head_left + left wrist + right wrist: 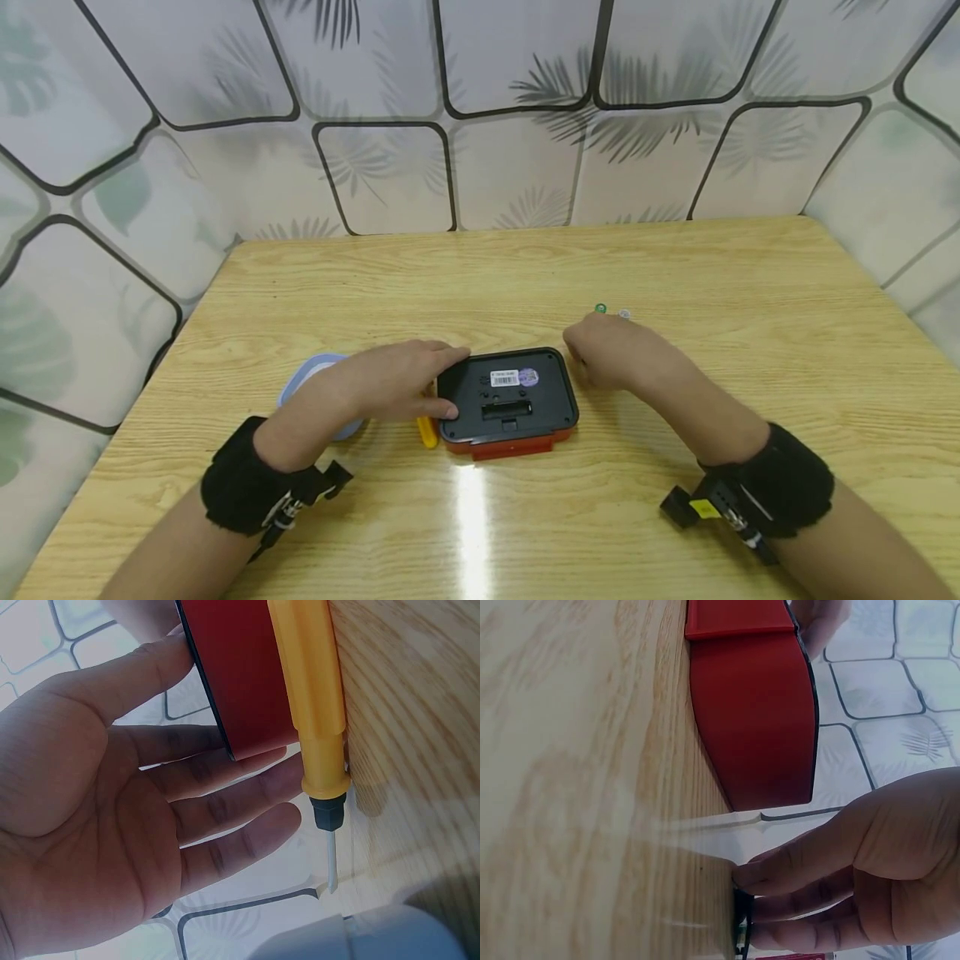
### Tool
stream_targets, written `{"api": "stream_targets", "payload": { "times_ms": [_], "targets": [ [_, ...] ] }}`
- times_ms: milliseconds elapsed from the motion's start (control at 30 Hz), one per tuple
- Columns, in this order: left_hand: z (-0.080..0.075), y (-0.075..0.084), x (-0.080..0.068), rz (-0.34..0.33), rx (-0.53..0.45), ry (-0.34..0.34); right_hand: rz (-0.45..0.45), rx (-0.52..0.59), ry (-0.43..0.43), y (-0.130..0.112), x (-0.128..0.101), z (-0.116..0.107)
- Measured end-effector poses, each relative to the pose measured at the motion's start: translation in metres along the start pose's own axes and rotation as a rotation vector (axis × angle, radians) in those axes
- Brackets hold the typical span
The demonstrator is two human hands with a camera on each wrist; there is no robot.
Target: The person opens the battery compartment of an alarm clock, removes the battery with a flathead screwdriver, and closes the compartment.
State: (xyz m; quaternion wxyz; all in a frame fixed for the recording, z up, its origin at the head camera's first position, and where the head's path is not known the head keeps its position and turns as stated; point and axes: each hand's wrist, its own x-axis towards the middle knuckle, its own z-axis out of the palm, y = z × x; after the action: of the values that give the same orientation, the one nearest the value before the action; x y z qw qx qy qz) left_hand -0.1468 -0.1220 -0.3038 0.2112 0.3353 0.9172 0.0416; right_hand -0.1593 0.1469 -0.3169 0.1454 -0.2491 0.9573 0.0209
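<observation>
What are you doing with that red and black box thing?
A person has a red and black device lying back-side up on a wooden table. The left hand steadies its edge, beside a yellow screwdriver. The right hand rests fingertips-down on the table to the device's right, near some tiny pieces.

A black back and red body are shown by the device (pixel 507 400); beside it, a yellow screwdriver (pixel 427 432) and pale blue lid (pixel 318 392) are seen.
</observation>
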Motion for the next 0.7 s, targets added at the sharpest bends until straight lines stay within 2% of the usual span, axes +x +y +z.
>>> {"api": "stream_targets", "payload": {
  "times_ms": [367, 700],
  "targets": [
    [-0.0006, 0.0009, -0.0009, -0.01, 0.003, -0.003, 0.005, -0.05, 0.046, 0.0019, 0.0019, 0.0031],
    [-0.0005, 0.0017, -0.0012, -0.016, 0.012, -0.007, 0.039, -0.07, 0.038, 0.0008, 0.0013, 0.0008]
  ]
}}
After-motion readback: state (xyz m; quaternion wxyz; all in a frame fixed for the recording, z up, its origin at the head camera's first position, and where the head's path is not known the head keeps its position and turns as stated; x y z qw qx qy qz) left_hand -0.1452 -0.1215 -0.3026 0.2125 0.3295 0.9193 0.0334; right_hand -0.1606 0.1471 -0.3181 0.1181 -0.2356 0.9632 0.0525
